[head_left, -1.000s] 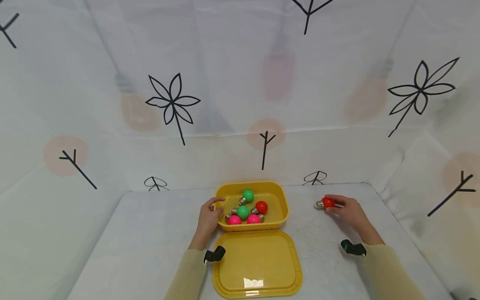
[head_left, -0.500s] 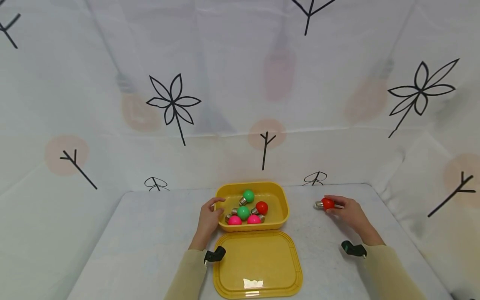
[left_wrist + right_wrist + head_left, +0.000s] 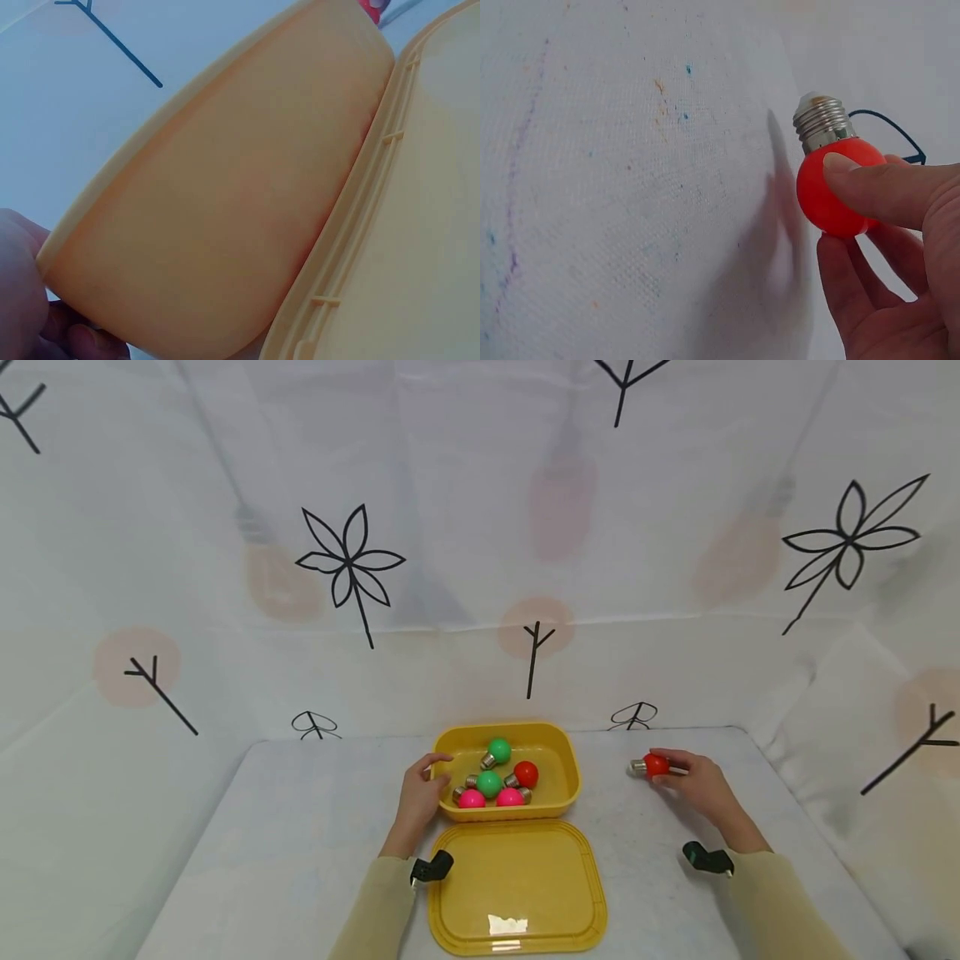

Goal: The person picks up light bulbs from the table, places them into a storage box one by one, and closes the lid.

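My right hand pinches a red light bulb by its round part, right of the yellow box. In the right wrist view the thumb lies across the red bulb, and its silver screw base points up and away from the palm. My left hand grips the left end of the yellow box, fingers at the rim. The left wrist view shows the box's side wall, with the hand at its lower corner. Inside lie two green bulbs, two pink bulbs and another red bulb.
A flat yellow lid lies on the white table in front of the box. The white table extends to both sides. A white cloth backdrop with printed leaves and twigs stands behind and at the sides.
Both hands keep their places, with the red bulb still in the right hand and the left hand still on the box. The whole head view shifts very slightly.
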Motion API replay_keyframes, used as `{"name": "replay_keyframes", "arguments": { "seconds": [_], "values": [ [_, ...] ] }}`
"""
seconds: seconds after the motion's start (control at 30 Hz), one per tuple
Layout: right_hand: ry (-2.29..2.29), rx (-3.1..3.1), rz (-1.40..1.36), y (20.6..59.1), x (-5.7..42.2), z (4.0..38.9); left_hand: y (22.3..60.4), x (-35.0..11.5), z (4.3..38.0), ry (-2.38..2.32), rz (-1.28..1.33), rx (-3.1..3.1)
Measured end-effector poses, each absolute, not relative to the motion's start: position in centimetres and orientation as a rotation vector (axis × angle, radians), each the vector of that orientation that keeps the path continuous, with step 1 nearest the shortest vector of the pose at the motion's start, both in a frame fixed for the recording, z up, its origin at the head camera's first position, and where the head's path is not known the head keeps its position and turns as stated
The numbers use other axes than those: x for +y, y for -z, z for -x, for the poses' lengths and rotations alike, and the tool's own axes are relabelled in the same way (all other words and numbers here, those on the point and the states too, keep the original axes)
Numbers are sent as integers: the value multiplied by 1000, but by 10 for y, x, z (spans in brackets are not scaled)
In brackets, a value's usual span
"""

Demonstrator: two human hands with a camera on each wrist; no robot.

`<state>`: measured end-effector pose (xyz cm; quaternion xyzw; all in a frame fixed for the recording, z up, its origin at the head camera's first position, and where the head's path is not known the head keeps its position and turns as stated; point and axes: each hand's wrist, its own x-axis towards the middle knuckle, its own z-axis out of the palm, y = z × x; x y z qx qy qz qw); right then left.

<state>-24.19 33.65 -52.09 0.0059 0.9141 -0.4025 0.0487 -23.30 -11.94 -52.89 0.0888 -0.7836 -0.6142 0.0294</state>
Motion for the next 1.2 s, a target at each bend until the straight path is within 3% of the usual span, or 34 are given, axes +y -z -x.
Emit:
{"name": "replay_keyframes", "arguments": {
  "seconds": [1.2],
  "values": [
    [1312, 2863, 135, 499, 310, 233, 527, -119, 233, 1908, -257, -2419]
  ]
}}
